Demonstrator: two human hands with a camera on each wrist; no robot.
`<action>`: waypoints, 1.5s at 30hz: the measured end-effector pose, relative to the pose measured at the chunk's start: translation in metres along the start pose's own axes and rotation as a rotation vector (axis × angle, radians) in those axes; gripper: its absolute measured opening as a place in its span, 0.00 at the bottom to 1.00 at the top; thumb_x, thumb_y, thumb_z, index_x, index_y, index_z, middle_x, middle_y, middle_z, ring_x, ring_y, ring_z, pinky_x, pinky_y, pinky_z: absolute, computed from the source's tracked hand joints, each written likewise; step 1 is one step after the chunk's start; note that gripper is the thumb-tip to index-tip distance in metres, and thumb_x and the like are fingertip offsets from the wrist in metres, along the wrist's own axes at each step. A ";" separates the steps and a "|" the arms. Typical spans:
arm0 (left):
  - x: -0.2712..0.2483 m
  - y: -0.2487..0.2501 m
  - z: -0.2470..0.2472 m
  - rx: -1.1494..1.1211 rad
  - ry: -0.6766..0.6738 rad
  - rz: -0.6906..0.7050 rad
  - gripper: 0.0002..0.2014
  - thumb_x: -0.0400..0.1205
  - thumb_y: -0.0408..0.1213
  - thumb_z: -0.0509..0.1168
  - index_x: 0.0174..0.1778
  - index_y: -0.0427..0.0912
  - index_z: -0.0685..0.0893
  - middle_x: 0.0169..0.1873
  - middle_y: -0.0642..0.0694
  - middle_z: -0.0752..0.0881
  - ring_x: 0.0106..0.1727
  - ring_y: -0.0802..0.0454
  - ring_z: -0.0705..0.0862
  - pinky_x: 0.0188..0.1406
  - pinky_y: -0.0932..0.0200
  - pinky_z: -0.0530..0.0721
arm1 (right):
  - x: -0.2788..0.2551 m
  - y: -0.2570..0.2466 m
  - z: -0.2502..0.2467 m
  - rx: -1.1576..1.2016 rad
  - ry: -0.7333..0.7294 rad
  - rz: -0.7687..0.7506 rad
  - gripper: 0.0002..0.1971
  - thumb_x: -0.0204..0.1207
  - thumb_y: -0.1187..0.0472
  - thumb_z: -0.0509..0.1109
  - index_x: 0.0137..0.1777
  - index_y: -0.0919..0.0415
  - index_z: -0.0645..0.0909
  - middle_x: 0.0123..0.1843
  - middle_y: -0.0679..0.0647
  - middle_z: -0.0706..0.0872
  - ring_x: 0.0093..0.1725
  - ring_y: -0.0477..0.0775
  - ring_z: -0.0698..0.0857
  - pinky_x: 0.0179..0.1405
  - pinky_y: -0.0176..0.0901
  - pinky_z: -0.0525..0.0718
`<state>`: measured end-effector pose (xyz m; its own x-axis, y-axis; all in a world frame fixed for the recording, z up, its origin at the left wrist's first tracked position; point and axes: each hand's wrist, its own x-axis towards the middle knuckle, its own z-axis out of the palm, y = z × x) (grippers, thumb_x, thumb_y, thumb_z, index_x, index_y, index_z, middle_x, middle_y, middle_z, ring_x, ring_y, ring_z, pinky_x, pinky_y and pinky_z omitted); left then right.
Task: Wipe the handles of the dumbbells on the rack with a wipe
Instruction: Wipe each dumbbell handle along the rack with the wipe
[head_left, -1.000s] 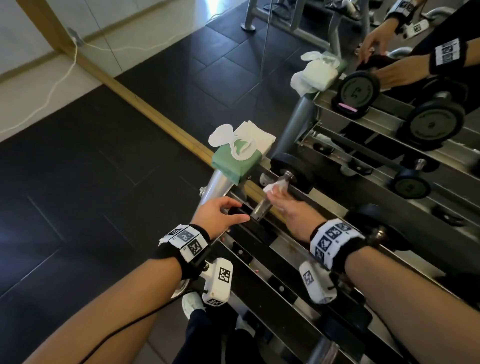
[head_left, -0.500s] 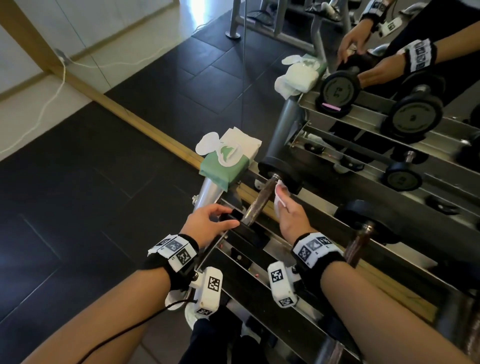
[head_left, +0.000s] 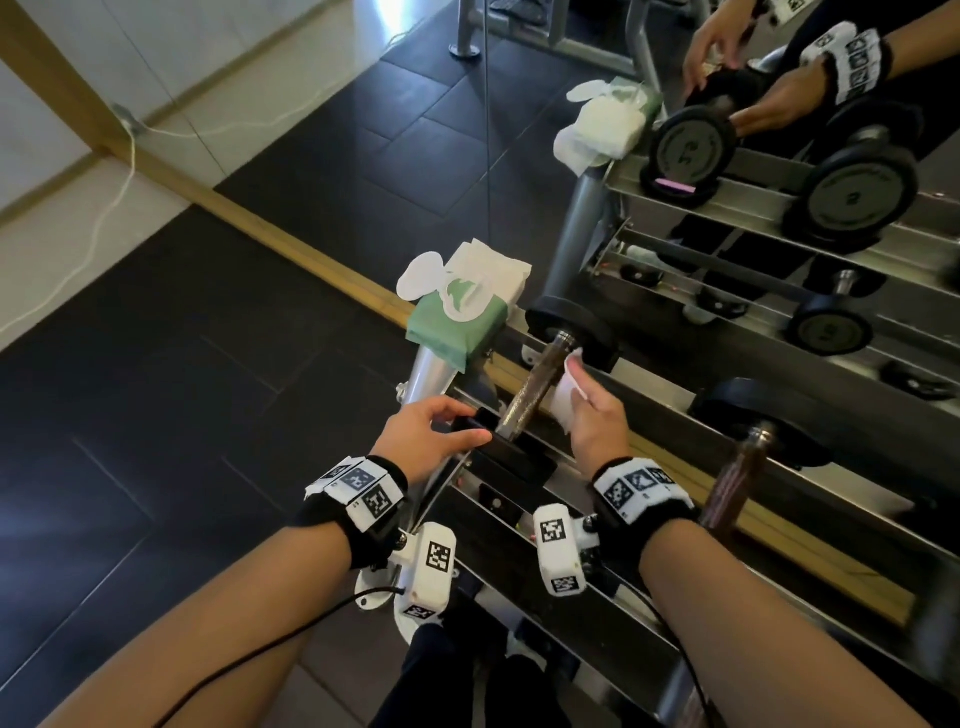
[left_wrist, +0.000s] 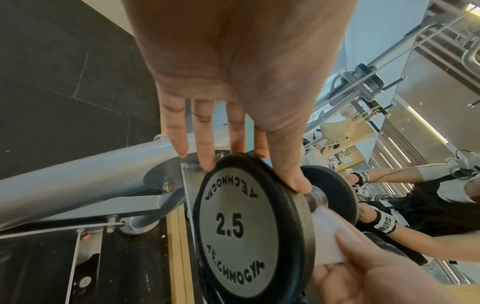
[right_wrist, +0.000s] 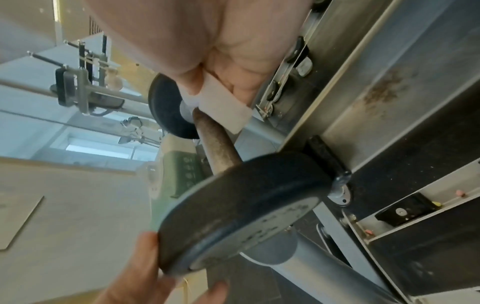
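A small 2.5 dumbbell (head_left: 535, 387) lies on the top shelf of the steel rack (head_left: 649, 410), its rough metal handle (right_wrist: 218, 148) bare. My left hand (head_left: 436, 431) grips the near black plate (left_wrist: 249, 222), fingers over its rim and thumb on the inner side. My right hand (head_left: 597, 415) pinches a folded white wipe (head_left: 563, 400) just right of the handle. In the right wrist view the wipe (right_wrist: 221, 105) meets the handle's far end by the far plate (right_wrist: 168, 107). A second dumbbell (head_left: 737, 467) rests further right on the same shelf.
A green pack of wipes (head_left: 457, 312) with its lid open sits on the rack's left end post, just beyond the dumbbell. A mirror (head_left: 779, 156) behind the rack reflects the rack, weights and my hands. Dark floor tiles (head_left: 208, 389) lie to the left.
My right hand, which was wrapped round the handle with the wipe, has come off to the handle's right side. The left hand stays on the near plate.
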<state>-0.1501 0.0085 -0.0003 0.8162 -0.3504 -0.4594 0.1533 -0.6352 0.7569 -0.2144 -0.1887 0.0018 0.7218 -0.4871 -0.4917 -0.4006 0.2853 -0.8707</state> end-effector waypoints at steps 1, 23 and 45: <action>0.000 0.000 0.000 0.005 0.000 0.003 0.18 0.73 0.54 0.77 0.57 0.59 0.86 0.53 0.61 0.85 0.55 0.66 0.81 0.44 0.73 0.70 | 0.000 -0.002 0.005 0.007 -0.020 0.007 0.18 0.89 0.59 0.58 0.60 0.41 0.88 0.54 0.28 0.86 0.55 0.30 0.83 0.52 0.16 0.76; -0.004 0.000 0.002 -0.054 -0.003 0.000 0.12 0.73 0.51 0.77 0.50 0.63 0.85 0.48 0.67 0.85 0.47 0.75 0.82 0.43 0.72 0.70 | -0.015 0.026 0.004 0.052 -0.076 0.086 0.20 0.86 0.64 0.60 0.58 0.40 0.89 0.70 0.44 0.77 0.69 0.50 0.76 0.73 0.48 0.73; -0.002 -0.007 0.005 -0.040 0.004 0.009 0.14 0.73 0.56 0.76 0.53 0.65 0.83 0.53 0.66 0.83 0.55 0.68 0.81 0.48 0.71 0.69 | 0.006 0.026 0.002 0.035 0.194 -0.057 0.15 0.87 0.62 0.59 0.64 0.48 0.84 0.65 0.51 0.83 0.64 0.52 0.82 0.53 0.38 0.79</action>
<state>-0.1554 0.0098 -0.0071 0.8199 -0.3532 -0.4505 0.1680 -0.6038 0.7792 -0.2194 -0.1824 -0.0236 0.6193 -0.6518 -0.4377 -0.3404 0.2794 -0.8978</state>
